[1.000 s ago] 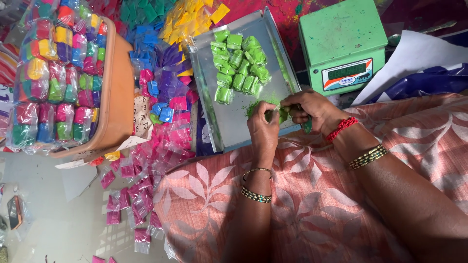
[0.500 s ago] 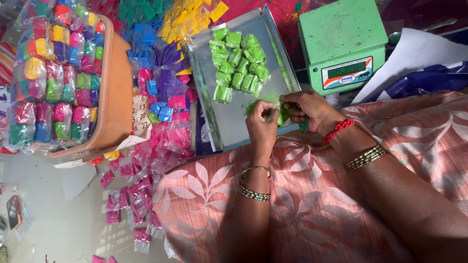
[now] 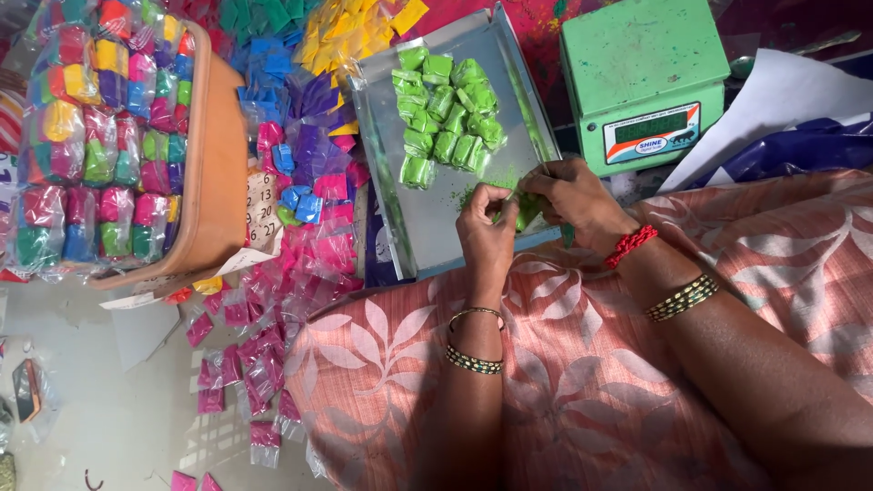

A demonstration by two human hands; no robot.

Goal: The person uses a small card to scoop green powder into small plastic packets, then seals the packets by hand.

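Observation:
My left hand and my right hand meet over the near end of a metal tray, both pinching one small clear packet of green powder between their fingertips. Loose green powder is scattered on the tray just beyond the hands. A heap of several filled green packets lies at the tray's far end. My forearms, with bangles and a red thread, rest over a pink leaf-patterned cloth on my lap.
A green weighing scale stands right of the tray. Left of it lie piles of pink, purple, blue and yellow packets and a brown basket with bundled multicoloured packets. Pink packets litter the floor.
Both hands stay at the tray's near end, working the same green packet; the fingers have shifted slightly and the view has barely moved.

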